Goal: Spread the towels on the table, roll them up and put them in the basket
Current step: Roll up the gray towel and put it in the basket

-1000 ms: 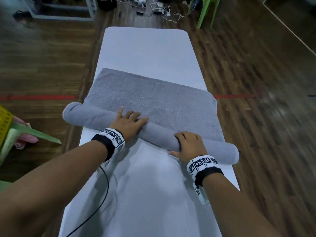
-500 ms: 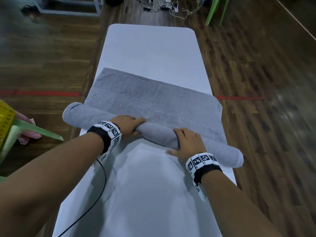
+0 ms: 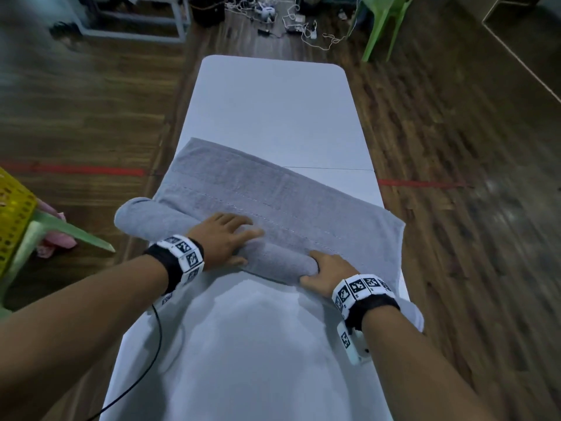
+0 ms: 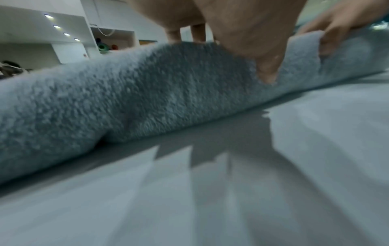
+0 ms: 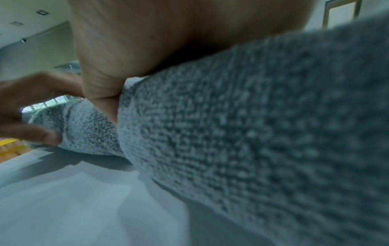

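A grey towel (image 3: pixel 273 189) lies across the white table (image 3: pixel 273 101), its near part wound into a long roll (image 3: pixel 145 217) that overhangs both table sides. My left hand (image 3: pixel 224 238) presses on the roll left of the middle. Its fingers stretch over the top onto the flat part, and its thumb (image 4: pixel 267 66) pushes into the near face. My right hand (image 3: pixel 328 268) grips the roll (image 5: pixel 252 133) further right, fingers curled over the top and hidden, thumb on the near side. A yellow basket (image 3: pixel 12 220) stands off the table at the far left.
The basket rests on a green chair (image 3: pixel 60 229) with a pink cloth (image 3: pixel 54 244) on it. Another green chair (image 3: pixel 382 22) and loose cables (image 3: pixel 297 25) are on the wooden floor beyond the table. A black cable (image 3: pixel 145 369) hangs from my left wrist.
The roll has moved away from me and grown, leaving less flat towel. My left fingers, curled half a second ago, now stretch forward over the roll. My right hand stays wrapped on it.
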